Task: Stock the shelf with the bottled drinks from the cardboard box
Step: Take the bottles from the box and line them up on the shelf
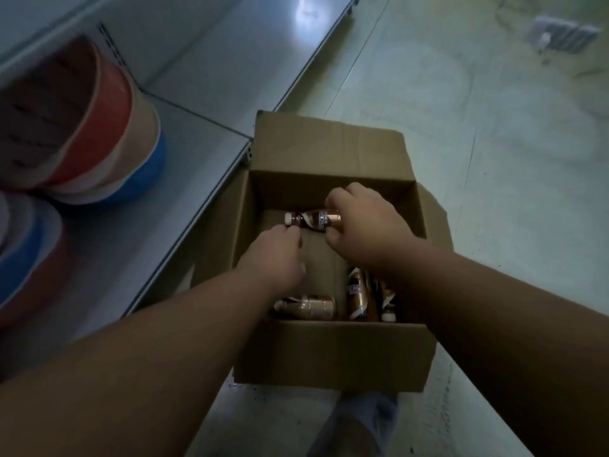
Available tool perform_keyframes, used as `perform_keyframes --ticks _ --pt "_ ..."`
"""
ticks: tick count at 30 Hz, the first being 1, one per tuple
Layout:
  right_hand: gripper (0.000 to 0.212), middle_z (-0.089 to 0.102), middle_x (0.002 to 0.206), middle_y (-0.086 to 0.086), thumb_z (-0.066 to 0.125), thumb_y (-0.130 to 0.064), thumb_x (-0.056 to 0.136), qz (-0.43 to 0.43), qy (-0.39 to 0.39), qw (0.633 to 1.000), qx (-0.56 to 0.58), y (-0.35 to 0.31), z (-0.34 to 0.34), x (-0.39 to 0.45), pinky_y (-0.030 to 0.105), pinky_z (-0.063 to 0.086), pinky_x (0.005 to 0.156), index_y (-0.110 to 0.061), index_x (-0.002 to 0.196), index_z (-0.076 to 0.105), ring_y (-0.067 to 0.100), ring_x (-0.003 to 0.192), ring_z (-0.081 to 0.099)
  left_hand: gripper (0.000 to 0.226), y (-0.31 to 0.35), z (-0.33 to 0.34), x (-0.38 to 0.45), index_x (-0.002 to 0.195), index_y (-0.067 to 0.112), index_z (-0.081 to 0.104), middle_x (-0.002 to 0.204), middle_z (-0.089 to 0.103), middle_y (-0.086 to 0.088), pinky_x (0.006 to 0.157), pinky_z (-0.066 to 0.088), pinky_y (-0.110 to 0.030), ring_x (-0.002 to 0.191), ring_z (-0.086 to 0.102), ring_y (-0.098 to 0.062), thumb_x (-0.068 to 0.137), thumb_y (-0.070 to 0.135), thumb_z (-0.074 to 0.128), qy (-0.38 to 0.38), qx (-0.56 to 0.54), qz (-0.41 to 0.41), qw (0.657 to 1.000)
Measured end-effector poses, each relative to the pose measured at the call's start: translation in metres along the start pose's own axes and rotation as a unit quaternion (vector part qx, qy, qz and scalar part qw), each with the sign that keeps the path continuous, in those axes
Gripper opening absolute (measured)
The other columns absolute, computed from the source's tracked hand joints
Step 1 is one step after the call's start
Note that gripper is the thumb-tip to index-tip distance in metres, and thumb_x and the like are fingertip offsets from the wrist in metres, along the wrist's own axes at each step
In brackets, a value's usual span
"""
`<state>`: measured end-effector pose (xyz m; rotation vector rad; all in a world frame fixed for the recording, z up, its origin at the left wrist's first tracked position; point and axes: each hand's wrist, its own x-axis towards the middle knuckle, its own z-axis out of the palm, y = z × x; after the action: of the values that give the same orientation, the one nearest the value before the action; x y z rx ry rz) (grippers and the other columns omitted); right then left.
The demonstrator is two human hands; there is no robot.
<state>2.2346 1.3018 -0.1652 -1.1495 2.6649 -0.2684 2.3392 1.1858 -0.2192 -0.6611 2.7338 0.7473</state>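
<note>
An open cardboard box (329, 354) stands on the floor beside a low grey shelf (184, 140). My right hand (359, 219) is inside the box, shut on the base end of a small brown bottle (313, 220) with a white cap, held lying sideways with the cap to the left. My left hand (280, 255) reaches in just below the bottle's cap end, fingers curled and touching near the neck; whether it grips is unclear. More brown bottles lie at the box's near side, one (306, 305) on its side and others (359, 295) beside it.
Stacked red, white and blue bowls (108, 136) sit on the shelf at the left, with more (29, 255) nearer me. A grey floor (494, 159) spreads to the right. My foot (359, 420) is just before the box. A pale object (560, 36) lies far right.
</note>
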Motion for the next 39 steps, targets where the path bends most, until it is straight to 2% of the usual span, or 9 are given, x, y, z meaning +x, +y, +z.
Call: perform_keyframes --ticks 5,8,14,17,20,26,29,32,39 --pt "0.043 0.052 0.108 0.004 0.061 -0.033 0.079 0.006 -0.085 0.996 -0.015 0.043 0.081 0.047 0.035 0.045 0.074 -0.021 0.119 0.051 0.024 0.098 0.051 0.034 -0.026 0.045 0.057 0.108 0.028 0.055 0.107 0.055 0.002 0.073 0.049 -0.032 0.090 0.053 -0.017 0.078 0.029 0.071 -0.047 -0.010 -0.051 0.998" --pt "0.052 0.052 0.122 0.007 0.063 -0.032 0.079 0.019 -0.107 0.994 -0.009 0.056 0.124 0.069 0.041 0.046 0.085 -0.021 0.128 0.049 0.028 0.110 0.050 0.035 -0.042 0.071 0.076 0.111 0.027 0.056 0.105 0.053 0.003 0.071 0.048 -0.030 0.089 0.053 -0.016 0.080 0.030 0.072 -0.087 -0.016 -0.076 0.993" --pt "0.063 0.034 0.148 0.016 0.055 -0.025 0.085 0.010 -0.150 0.984 -0.090 0.072 0.176 0.110 0.048 0.034 0.102 -0.016 0.143 0.033 0.036 0.132 0.033 0.037 -0.065 0.108 0.077 0.118 0.018 0.056 0.119 0.054 -0.008 0.079 0.046 -0.030 0.100 0.056 -0.025 0.085 0.032 0.066 -0.228 0.038 -0.056 0.971" --pt "0.063 0.045 0.133 0.017 0.055 -0.029 0.085 0.016 -0.100 0.979 -0.175 0.069 0.192 0.108 0.047 0.038 0.091 -0.013 0.142 0.034 0.037 0.117 0.043 0.042 -0.071 0.115 0.073 0.117 0.017 0.057 0.115 0.057 -0.007 0.081 0.050 -0.035 0.096 0.057 -0.024 0.082 0.036 0.068 -0.304 0.077 -0.058 0.948" --pt "0.047 0.050 0.121 0.017 0.054 -0.036 0.084 -0.001 -0.094 0.971 -0.220 0.064 0.201 0.102 0.047 0.036 0.089 -0.013 0.125 0.052 0.037 0.111 0.043 0.047 -0.072 0.120 0.070 0.116 0.019 0.058 0.107 0.061 -0.005 0.078 0.052 -0.036 0.090 0.058 -0.021 0.077 0.038 0.074 -0.357 0.105 -0.061 0.926" --pt "0.059 0.052 0.127 0.017 0.068 -0.029 0.082 0.051 -0.199 0.976 -0.077 0.058 0.214 0.092 0.044 0.039 0.087 -0.012 0.130 0.039 0.036 0.114 0.049 0.059 -0.071 0.137 0.063 0.127 0.023 0.054 0.117 0.061 -0.004 0.086 0.049 -0.037 0.100 0.058 -0.024 0.076 0.047 0.073 -0.383 0.136 -0.011 0.914" --pt "0.068 0.053 0.122 0.013 0.073 -0.036 0.073 0.064 -0.226 0.969 -0.072 0.056 0.196 0.080 0.044 0.042 0.080 -0.018 0.131 0.040 0.033 0.107 0.052 0.055 -0.065 0.123 0.057 0.124 0.023 0.055 0.108 0.060 -0.001 0.075 0.046 -0.034 0.092 0.056 -0.021 0.079 0.054 0.066 -0.369 0.086 -0.020 0.925" --pt "0.067 0.050 0.098 0.005 0.073 -0.052 0.064 0.075 -0.217 0.970 -0.073 0.048 0.154 0.071 0.041 0.040 0.074 -0.025 0.119 0.049 0.026 0.089 0.050 0.053 -0.051 0.084 0.052 0.112 0.019 0.059 0.092 0.059 0.000 0.063 0.042 -0.033 0.080 0.055 -0.019 0.080 0.062 0.059 -0.303 0.052 -0.046 0.951" --pt "0.055 0.057 0.085 -0.001 0.069 -0.054 0.059 0.062 -0.130 0.989 0.012 0.001 -0.009 0.066 0.034 0.046 0.060 -0.025 0.099 0.046 0.019 0.073 0.055 0.053 -0.020 -0.067 0.006 0.100 0.032 0.048 0.090 0.054 0.005 0.056 0.038 -0.031 0.079 0.054 -0.016 0.065 0.062 0.075 -0.091 -0.039 -0.088 0.991"
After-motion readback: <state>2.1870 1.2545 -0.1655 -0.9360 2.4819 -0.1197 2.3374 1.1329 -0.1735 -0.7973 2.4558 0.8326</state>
